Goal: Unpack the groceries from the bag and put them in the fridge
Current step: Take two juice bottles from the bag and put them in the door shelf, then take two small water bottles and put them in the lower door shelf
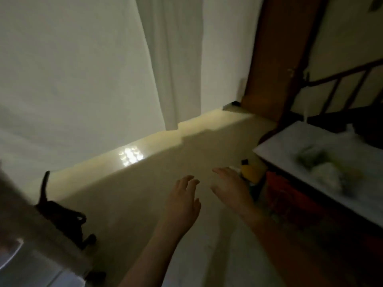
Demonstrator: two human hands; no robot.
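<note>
The room is dim and the picture is blurred by motion. My left hand [183, 200] and my right hand [231, 187] reach forward over the pale floor, both with fingers apart and nothing in them. To the right stands a white table [290, 141] with blurred groceries [323, 166], greenish and whitish, lying on it. Under the table's edge, just past my right hand, sit a yellow object [251, 172] and something red [284, 193]. A grey-white appliance corner [31, 255], possibly the fridge, fills the lower left.
A white curtain [172, 69] hangs over the wall ahead. A brown wooden door [275, 59] stands at the right, with dark railings [342, 85] beyond it. A black corded item [66, 216] lies on the floor by the appliance. A bright light patch [130, 155] glints on the floor.
</note>
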